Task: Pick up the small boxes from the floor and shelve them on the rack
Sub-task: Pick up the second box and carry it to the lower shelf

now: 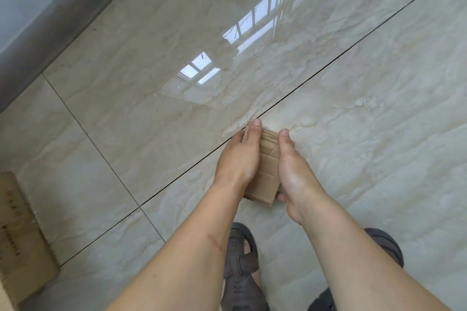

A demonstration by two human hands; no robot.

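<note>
Two bare forearms reach down from the bottom edge, above a pair of grey sandals (240, 267) on the glossy tiled floor (366, 83). The left hand (238, 156) and the right hand (294, 171) press flat against opposite sides of a small cardboard box (265, 177), clasping it between the palms with thumbs stretched along its top edges. The box sits just ahead of the feet, near a dark grout line. A larger cardboard carton (20, 240) lies at the left edge, well apart.
</note>
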